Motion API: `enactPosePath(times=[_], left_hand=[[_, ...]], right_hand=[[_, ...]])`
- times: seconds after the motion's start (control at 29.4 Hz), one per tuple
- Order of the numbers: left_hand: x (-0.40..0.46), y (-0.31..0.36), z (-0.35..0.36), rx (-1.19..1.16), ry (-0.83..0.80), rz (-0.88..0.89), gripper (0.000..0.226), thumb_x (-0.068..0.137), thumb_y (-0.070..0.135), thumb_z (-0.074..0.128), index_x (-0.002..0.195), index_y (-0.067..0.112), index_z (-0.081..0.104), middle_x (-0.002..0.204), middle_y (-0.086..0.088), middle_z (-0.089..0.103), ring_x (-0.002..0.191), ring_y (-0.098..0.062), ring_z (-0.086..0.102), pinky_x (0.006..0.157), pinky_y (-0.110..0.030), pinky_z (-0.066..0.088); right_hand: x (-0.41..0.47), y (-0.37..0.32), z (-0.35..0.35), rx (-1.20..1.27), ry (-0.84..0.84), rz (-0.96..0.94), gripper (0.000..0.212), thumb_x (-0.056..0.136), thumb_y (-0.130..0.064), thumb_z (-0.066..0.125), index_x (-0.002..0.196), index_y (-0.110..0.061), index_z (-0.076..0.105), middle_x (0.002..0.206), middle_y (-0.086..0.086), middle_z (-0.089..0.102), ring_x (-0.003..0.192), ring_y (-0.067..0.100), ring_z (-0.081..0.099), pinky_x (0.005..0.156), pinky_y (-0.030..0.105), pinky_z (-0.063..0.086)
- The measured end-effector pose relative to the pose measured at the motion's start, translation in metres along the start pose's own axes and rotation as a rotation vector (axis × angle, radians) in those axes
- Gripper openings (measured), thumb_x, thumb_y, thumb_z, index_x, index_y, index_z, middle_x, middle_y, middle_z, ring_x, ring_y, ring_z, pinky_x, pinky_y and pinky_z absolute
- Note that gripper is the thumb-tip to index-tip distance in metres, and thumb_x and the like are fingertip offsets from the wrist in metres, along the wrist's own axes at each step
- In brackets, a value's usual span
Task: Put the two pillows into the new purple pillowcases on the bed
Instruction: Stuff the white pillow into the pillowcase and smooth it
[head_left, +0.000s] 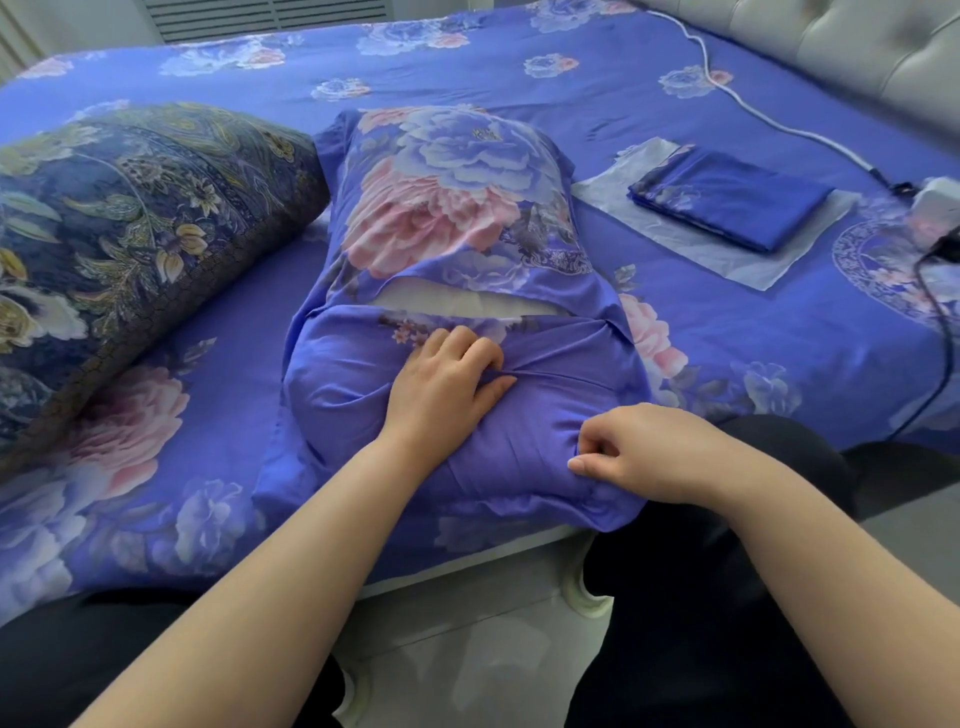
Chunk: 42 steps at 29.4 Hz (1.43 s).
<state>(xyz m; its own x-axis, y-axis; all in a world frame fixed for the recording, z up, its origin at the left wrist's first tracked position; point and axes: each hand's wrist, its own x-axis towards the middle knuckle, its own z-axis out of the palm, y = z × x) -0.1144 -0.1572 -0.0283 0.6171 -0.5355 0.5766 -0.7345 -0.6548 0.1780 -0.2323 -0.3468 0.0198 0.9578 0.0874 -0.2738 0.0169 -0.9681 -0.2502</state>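
A pillow in a purple flowered pillowcase lies lengthwise in front of me on the bed. A strip of the white pillow shows through the open slit across its middle. My left hand presses on the near flap and pinches a fold of the cloth. My right hand pinches the pillowcase cloth at the near right corner. A second pillow in a dark paisley case lies at the left. A folded purple pillowcase rests on a clear plastic bag at the right.
The bed carries a purple flowered sheet. A white cable runs along the right side to a charger and a black cord. A padded grey headboard stands at the far right. My dark-trousered knees flank the bed's edge.
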Motion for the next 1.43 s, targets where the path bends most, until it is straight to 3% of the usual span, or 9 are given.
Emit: enactPosePath(times=[0.14, 0.24, 0.48, 0.68, 0.82, 0.99, 1.12, 1.26, 1.43], left_hand=[[-0.025, 0.053, -0.015, -0.027, 0.235, 0.304, 0.015, 0.089, 0.012, 0.052, 0.099, 0.021, 0.059, 0.106, 0.000, 0.057, 0.092, -0.025, 0.052, 0.082, -0.037, 0.041], [-0.056, 0.088, -0.004, -0.107, 0.078, 0.549, 0.011, 0.092, 0.016, 0.054, 0.093, 0.015, 0.065, 0.098, -0.004, 0.064, 0.084, -0.026, 0.060, 0.077, -0.035, 0.047], [-0.079, 0.097, 0.037, 0.131, -0.005, 0.273, 0.030, 0.088, 0.017, 0.057, 0.117, 0.012, 0.055, 0.115, -0.010, 0.060, 0.089, -0.025, 0.057, 0.082, -0.034, 0.046], [-0.064, 0.112, 0.029, 0.209, -0.034, 0.132, 0.026, 0.084, 0.012, 0.048, 0.102, 0.013, 0.065, 0.083, -0.002, 0.061, 0.068, -0.024, 0.055, 0.059, -0.033, 0.047], [-0.058, 0.119, 0.027, 0.267, -0.097, 0.116, 0.031, 0.080, 0.012, 0.044, 0.099, 0.013, 0.069, 0.073, 0.000, 0.059, 0.065, -0.021, 0.054, 0.057, -0.031, 0.041], [-0.039, 0.136, 0.009, 0.277, -0.178, 0.146, 0.028, 0.067, 0.009, 0.035, 0.061, 0.020, 0.060, 0.057, 0.000, 0.054, 0.057, -0.020, 0.051, 0.061, -0.031, 0.037], [-0.036, 0.151, 0.003, 0.280, -0.232, 0.282, 0.028, 0.066, 0.008, 0.036, 0.055, 0.020, 0.060, 0.053, 0.001, 0.054, 0.054, -0.019, 0.049, 0.061, -0.031, 0.033], [-0.019, 0.138, -0.007, 0.287, -0.122, 0.313, 0.023, 0.069, 0.006, 0.043, 0.057, 0.018, 0.057, 0.055, 0.000, 0.052, 0.055, -0.021, 0.049, 0.059, -0.032, 0.033], [-0.042, 0.127, 0.001, 0.248, -0.116, 0.378, 0.021, 0.072, 0.006, 0.040, 0.070, 0.018, 0.058, 0.066, 0.000, 0.052, 0.062, -0.022, 0.048, 0.057, -0.032, 0.034]], right_hand=[[0.012, 0.012, 0.001, 0.179, -0.070, -0.038, 0.027, 0.089, -0.037, 0.057, 0.064, -0.029, 0.051, 0.066, -0.012, 0.056, 0.068, 0.008, 0.052, 0.062, 0.026, 0.038], [0.020, 0.021, -0.006, 0.318, -0.182, -0.063, 0.022, 0.090, -0.032, 0.058, 0.068, -0.027, 0.060, 0.065, -0.010, 0.061, 0.059, 0.001, 0.051, 0.058, 0.020, 0.046], [0.033, 0.026, -0.015, 0.485, -0.441, -0.027, 0.031, 0.096, -0.030, 0.050, 0.079, -0.007, 0.063, 0.059, 0.001, 0.054, 0.054, 0.015, 0.050, 0.055, 0.025, 0.051], [0.059, 0.033, -0.032, 0.557, 0.444, -0.154, 0.018, 0.087, -0.029, 0.066, 0.103, -0.022, 0.066, 0.091, -0.012, 0.066, 0.078, -0.002, 0.058, 0.080, 0.020, 0.044], [0.082, 0.021, -0.022, 0.069, 0.273, -0.255, 0.062, 0.083, -0.045, 0.065, 0.137, -0.022, 0.044, 0.131, -0.002, 0.054, 0.121, 0.018, 0.049, 0.103, 0.036, 0.037], [0.077, -0.001, -0.004, -0.267, 0.297, -0.289, 0.029, 0.096, -0.040, 0.042, 0.106, -0.014, 0.049, 0.098, 0.019, 0.067, 0.088, 0.039, 0.061, 0.065, 0.037, 0.035], [0.084, -0.006, -0.027, -0.193, 0.364, -0.385, 0.033, 0.096, -0.043, 0.040, 0.104, -0.013, 0.053, 0.095, 0.020, 0.065, 0.083, 0.041, 0.061, 0.060, 0.035, 0.032], [0.119, 0.007, -0.070, -0.030, 0.574, -0.122, 0.029, 0.097, -0.040, 0.042, 0.110, -0.017, 0.055, 0.111, 0.019, 0.064, 0.100, 0.040, 0.060, 0.072, 0.039, 0.040], [0.131, 0.005, -0.052, 0.145, 0.413, -0.118, 0.029, 0.095, -0.048, 0.044, 0.081, -0.022, 0.046, 0.102, 0.008, 0.065, 0.099, 0.029, 0.058, 0.068, 0.031, 0.029]])
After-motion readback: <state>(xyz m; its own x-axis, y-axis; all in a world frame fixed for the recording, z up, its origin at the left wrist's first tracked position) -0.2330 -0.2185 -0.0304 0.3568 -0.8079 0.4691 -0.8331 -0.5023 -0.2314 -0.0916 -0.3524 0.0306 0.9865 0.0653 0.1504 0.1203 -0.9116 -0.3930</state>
